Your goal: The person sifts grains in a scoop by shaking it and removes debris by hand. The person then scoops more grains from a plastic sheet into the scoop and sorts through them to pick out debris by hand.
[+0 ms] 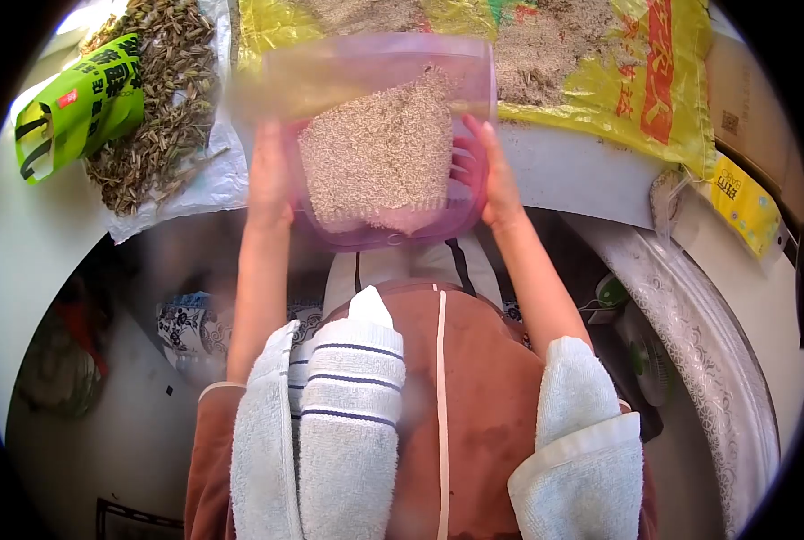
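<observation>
Both of your hands hold a translucent pink tub, one at each side, and the tub sits between them, across the near edge of the white table as you look down. Whether its base touches the table, you cannot tell from here. Your left hand is closed against the tub's left wall; it is blurred, and you cannot tell how its fingers lie. Your right hand grips the opposite wall, and some of its fingers show through the pink plastic, slightly spread.

Between your hands, inside the tub, lies a mass of pale, fine grains, with bare plastic above it. Beyond your hands and to their right, a yellow printed bag lies flat under more pale grains mixed with darker bits.

Outward from your left hand, dry brown plant pieces lie on a clear plastic sheet, and a bright green pouch rests at their outer side. Well out from your right hand are a yellow packet and, farther back, a cardboard box. Nearer you than the hands, pale towelling hangs in two parts, on the left and right, over your brown top.
</observation>
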The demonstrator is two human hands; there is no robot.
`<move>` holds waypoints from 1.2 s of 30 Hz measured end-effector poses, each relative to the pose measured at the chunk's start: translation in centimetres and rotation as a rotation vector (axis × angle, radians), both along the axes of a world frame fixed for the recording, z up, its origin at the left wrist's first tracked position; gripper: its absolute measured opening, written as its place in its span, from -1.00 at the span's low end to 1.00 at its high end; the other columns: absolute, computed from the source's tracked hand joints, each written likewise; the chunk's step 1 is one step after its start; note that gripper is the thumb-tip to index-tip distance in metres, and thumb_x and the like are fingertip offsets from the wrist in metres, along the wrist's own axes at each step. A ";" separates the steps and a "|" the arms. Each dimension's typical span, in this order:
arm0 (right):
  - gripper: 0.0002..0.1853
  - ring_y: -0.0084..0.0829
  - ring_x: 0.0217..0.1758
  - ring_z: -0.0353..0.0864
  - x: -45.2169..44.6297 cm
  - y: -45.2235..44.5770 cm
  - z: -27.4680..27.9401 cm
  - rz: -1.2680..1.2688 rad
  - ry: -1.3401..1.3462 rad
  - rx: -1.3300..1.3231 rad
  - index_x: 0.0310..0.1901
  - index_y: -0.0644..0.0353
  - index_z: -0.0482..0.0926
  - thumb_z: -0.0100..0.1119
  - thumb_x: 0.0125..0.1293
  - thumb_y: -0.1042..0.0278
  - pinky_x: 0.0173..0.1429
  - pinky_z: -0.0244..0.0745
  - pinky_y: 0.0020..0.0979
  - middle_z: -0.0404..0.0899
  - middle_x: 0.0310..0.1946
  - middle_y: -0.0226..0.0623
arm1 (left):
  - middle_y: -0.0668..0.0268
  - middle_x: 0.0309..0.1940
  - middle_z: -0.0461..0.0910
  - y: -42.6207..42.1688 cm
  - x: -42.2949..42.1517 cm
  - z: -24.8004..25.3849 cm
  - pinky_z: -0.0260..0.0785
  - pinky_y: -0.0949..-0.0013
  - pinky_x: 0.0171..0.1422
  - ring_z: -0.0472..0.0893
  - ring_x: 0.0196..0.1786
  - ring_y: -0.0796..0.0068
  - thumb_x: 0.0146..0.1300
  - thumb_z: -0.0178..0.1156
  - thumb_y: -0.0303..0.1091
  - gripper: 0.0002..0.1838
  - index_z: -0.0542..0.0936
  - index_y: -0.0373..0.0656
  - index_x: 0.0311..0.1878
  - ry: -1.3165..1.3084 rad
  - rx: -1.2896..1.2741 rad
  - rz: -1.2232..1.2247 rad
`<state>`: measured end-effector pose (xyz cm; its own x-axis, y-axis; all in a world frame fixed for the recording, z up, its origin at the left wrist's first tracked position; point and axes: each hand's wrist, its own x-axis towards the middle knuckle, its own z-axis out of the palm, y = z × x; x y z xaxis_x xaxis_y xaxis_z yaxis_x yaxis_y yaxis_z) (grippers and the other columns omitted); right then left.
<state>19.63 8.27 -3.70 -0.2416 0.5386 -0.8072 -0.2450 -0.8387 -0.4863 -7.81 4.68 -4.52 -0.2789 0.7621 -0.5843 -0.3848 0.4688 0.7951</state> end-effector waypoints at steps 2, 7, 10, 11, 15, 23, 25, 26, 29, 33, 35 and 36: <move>-0.17 -0.23 0.18 0.45 3.8 1.7 -1.4 0.079 -0.059 -0.007 0.44 0.04 0.17 -0.20 0.33 -0.40 0.25 0.35 -0.24 0.37 0.23 -0.12 | 0.17 0.28 0.33 0.6 5.0 2.0 0.17 0.31 0.39 0.36 0.29 0.35 0.52 -0.24 0.03 -0.40 0.16 -0.22 0.42 0.098 0.056 0.040; -0.30 -0.32 0.29 0.40 3.8 0.2 0.0 -0.058 0.070 0.110 0.40 0.18 0.22 -0.13 0.42 -0.19 0.36 0.27 -0.28 0.29 0.36 -0.20 | 0.18 0.04 0.49 -1.0 5.0 2.5 0.38 0.29 0.13 0.52 0.01 0.38 0.50 -0.23 0.09 -0.40 0.05 0.09 0.50 -0.026 0.032 0.051; -0.38 -0.38 0.30 0.37 -1.0 -2.7 0.3 -0.021 -0.138 0.435 0.39 0.19 0.21 -0.08 0.47 -0.05 0.37 0.25 -0.31 0.30 0.33 -0.27 | 0.13 0.03 0.49 -0.6 0.2 0.6 0.37 0.23 0.18 0.52 0.03 0.33 0.49 -0.24 0.12 -0.38 0.02 0.11 0.51 -0.217 -0.020 0.046; -0.34 -0.35 0.25 0.41 -1.3 -2.7 0.4 -0.017 -0.110 0.405 0.42 0.15 0.18 -0.13 0.46 -0.12 0.32 0.29 -0.30 0.35 0.26 -0.22 | 0.13 0.03 0.50 -0.1 -0.3 1.0 0.36 0.23 0.20 0.51 0.05 0.33 0.49 -0.24 0.11 -0.38 0.02 0.11 0.51 -0.227 -0.050 0.035; -0.20 -0.30 0.12 0.48 3.9 0.6 0.1 -0.003 -0.076 0.125 0.44 0.11 0.14 -0.22 0.37 -0.34 0.22 0.38 -0.25 0.43 0.12 -0.15 | 0.14 0.07 0.48 0.5 5.0 2.2 0.21 0.30 0.34 0.45 0.15 0.35 0.50 -0.24 0.10 -0.39 0.04 0.11 0.51 -0.010 0.063 -0.043; -0.33 -0.36 0.30 0.35 -1.6 -2.5 0.6 -0.048 -0.039 0.252 0.41 0.16 0.18 -0.11 0.45 -0.15 0.35 0.26 -0.32 0.36 0.27 -0.19 | 0.14 0.07 0.48 -0.9 -2.0 0.8 0.35 0.21 0.22 0.50 0.08 0.32 0.48 -0.22 0.12 -0.38 0.03 0.12 0.50 -0.194 -0.106 0.021; -0.28 -0.30 0.25 0.38 -1.6 -1.4 1.2 -0.016 0.002 0.063 0.42 0.12 0.16 -0.13 0.42 -0.22 0.29 0.31 -0.28 0.38 0.23 -0.15 | 0.14 0.19 0.42 -0.5 -1.8 1.4 0.28 0.24 0.31 0.44 0.20 0.32 0.51 -0.24 0.06 -0.39 0.06 0.01 0.50 -0.143 -0.096 0.002; -0.26 -0.27 0.21 0.41 -0.1 -0.1 1.1 0.028 -0.012 -0.079 0.43 0.10 0.15 -0.15 0.40 -0.27 0.26 0.34 -0.26 0.38 0.20 -0.14 | 0.15 0.24 0.37 -0.2 0.3 1.5 0.24 0.26 0.35 0.40 0.26 0.33 0.51 -0.25 0.04 -0.39 0.07 -0.05 0.49 -0.074 -0.050 0.010; -0.26 -0.26 0.20 0.45 4.3 2.4 0.3 0.057 -0.021 0.032 0.42 0.10 0.18 -0.20 0.40 -0.29 0.27 0.34 -0.25 0.38 0.23 -0.14 | 0.19 0.28 0.34 -0.5 5.1 2.4 0.21 0.29 0.37 0.37 0.28 0.37 0.52 -0.24 0.03 -0.38 0.05 -0.11 0.49 -0.033 0.065 0.093; -0.37 -0.41 0.24 0.41 3.3 -0.4 -1.2 -0.033 0.069 0.245 0.39 0.23 0.20 -0.12 0.46 -0.04 0.28 0.32 -0.35 0.36 0.26 -0.24 | 0.13 0.13 0.45 -2.3 3.3 0.8 0.29 0.27 0.26 0.48 0.14 0.33 0.50 -0.23 0.07 -0.39 0.01 0.04 0.50 -0.178 0.141 0.099; -0.40 -0.53 0.27 0.32 -0.6 -2.2 -0.6 -0.004 -0.132 0.488 0.39 0.26 0.22 -0.08 0.47 0.03 0.33 0.21 -0.45 0.37 0.26 -0.31 | 0.09 0.14 0.44 -2.0 0.2 -0.3 0.32 0.22 0.24 0.48 0.14 0.27 0.50 -0.24 0.09 -0.38 -0.04 0.14 0.52 -0.228 0.106 0.069; -0.40 -0.57 0.25 0.31 -1.7 -2.8 -0.7 0.022 -0.225 0.613 0.40 0.23 0.21 -0.08 0.47 0.02 0.32 0.19 -0.48 0.36 0.26 -0.33 | 0.09 0.17 0.41 -1.3 -0.9 0.4 0.30 0.22 0.27 0.46 0.18 0.26 0.50 -0.24 0.08 -0.38 -0.04 0.12 0.52 -0.247 0.068 0.053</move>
<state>17.96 5.52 -4.37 -0.1190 0.9144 -0.3870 -0.0669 -0.3963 -0.9157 -8.70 3.42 -4.08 -0.1742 0.7901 -0.5877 -0.5939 0.3918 0.7027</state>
